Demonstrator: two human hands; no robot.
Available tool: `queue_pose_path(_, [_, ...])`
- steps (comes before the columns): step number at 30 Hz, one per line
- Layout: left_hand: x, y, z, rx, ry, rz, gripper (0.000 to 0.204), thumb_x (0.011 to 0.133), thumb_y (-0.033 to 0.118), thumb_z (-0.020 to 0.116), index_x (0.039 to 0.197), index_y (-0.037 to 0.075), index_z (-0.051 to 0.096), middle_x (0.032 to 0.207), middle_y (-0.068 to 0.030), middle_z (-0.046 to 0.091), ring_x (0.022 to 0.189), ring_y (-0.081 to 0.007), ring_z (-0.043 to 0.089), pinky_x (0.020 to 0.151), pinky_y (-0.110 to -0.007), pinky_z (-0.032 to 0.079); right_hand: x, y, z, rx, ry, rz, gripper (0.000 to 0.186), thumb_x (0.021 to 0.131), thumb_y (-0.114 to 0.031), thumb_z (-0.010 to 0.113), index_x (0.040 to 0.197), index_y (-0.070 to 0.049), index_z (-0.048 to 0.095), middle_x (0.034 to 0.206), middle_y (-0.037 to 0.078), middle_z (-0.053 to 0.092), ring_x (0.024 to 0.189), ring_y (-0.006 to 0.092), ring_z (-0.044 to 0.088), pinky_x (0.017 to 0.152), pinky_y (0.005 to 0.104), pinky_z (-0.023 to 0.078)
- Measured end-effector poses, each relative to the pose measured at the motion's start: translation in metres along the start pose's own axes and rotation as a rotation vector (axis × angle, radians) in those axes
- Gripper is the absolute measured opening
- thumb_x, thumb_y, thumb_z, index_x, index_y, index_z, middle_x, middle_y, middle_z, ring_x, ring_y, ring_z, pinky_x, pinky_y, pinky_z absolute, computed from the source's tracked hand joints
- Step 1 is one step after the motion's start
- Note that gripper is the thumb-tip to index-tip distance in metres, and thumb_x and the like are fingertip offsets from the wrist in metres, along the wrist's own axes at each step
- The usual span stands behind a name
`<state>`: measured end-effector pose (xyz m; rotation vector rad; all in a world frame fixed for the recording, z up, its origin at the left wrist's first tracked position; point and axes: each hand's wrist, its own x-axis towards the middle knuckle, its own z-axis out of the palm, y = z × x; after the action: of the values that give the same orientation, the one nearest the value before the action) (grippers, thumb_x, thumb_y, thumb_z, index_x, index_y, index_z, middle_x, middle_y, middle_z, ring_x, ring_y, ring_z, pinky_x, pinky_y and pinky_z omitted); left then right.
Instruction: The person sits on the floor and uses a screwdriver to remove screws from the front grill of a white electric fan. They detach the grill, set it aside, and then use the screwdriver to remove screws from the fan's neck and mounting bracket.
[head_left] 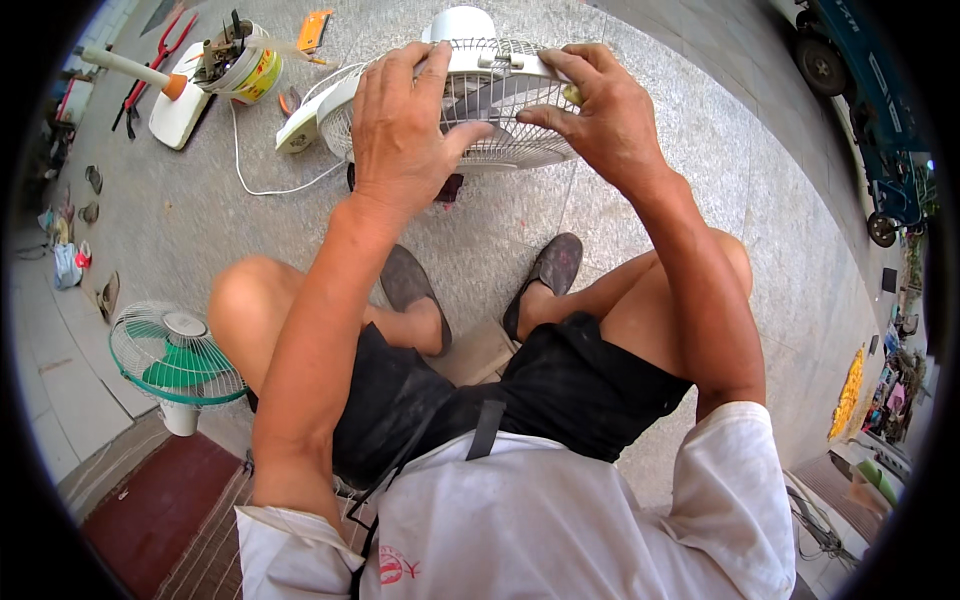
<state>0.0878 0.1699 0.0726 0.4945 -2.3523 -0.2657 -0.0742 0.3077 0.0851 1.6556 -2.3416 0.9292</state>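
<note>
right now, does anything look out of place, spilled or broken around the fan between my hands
Nothing looks spilled or plainly broken. What looks untidy is the white cord, sprawled in a loose curve on the floor left of the fan, where it might snag.

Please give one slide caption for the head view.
Left hand and right hand at the wire guard of a white fan.

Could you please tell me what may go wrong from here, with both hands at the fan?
Skin could get pinched or scratched: the left hand and right hand are bare, at the rim and wires of the fan.

The cord lies in a loose bend, so it might snag if the fan is moved.

The bucket stands near that cord, so a tug might perhaps disturb it.
</note>
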Motion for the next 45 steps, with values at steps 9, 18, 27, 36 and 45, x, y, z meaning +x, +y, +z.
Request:
queue_pose_path(9, [0.006,-0.004,0.01,-0.003,0.014,-0.034,0.068,0.061,0.022,0.086,0.121,0.004,0.061,0.112,-0.0096,0.06,0.103,-0.028,0.057,0.087,-0.038,0.047,0.003,-0.002,0.009,-0.067,0.08,0.011,0.053,0.067,-0.03,0.083,0.109,-0.003,0.066,0.109,0.012,0.063,0.089,0.0262,0.066,0.075,0.036,0.055])
queue_pose_path(18, [0.01,-0.02,0.007,0.036,0.007,0.03,0.064,0.067,0.029,0.083,0.121,0.005,0.06,0.117,-0.0105,0.059,0.108,-0.0292,0.057,0.089,-0.039,0.047,-0.013,0.034,0.001,-0.156,-0.116,0.218,0.08,0.066,-0.04,0.084,0.132,-0.007,0.053,0.112,0.016,0.062,0.097,0.0295,0.065,0.082,0.0409,0.053])
queue_pose_path(27, [0.013,-0.057,-0.008,0.09,-0.224,0.019,0.078,0.07,0.03,0.082,0.136,0.008,0.047,0.131,-0.0139,0.052,0.118,-0.0304,0.053,0.098,-0.039,0.044,-0.013,0.047,0.01,-0.254,-0.194,0.295,0.069,0.065,-0.041,0.085,0.113,-0.004,0.051,0.101,0.019,0.066,0.095,0.0324,0.066,0.077,0.0427,0.053])
queue_pose_path(36, [0.009,-0.096,-0.004,0.125,-0.255,-0.123,0.086,0.066,0.035,0.084,0.137,0.006,0.044,0.122,-0.0179,0.056,0.113,-0.0328,0.056,0.094,-0.041,0.046,-0.01,0.062,0.018,-0.392,-0.069,0.142,0.065,0.073,-0.04,0.078,0.118,-0.002,0.051,0.09,0.018,0.067,0.074,0.0263,0.066,0.064,0.0363,0.054])
queue_pose_path(45, [-0.029,-0.077,-0.028,0.154,-0.229,-0.096,0.079,0.06,0.034,0.087,0.124,0.004,0.052,0.11,-0.0164,0.061,0.1,-0.034,0.061,0.083,-0.042,0.049,-0.039,0.041,0.004,-0.309,-0.187,0.172,0.071,0.064,-0.046,0.084,0.107,-0.001,0.051,0.086,0.017,0.065,0.073,0.0294,0.067,0.061,0.0401,0.053])
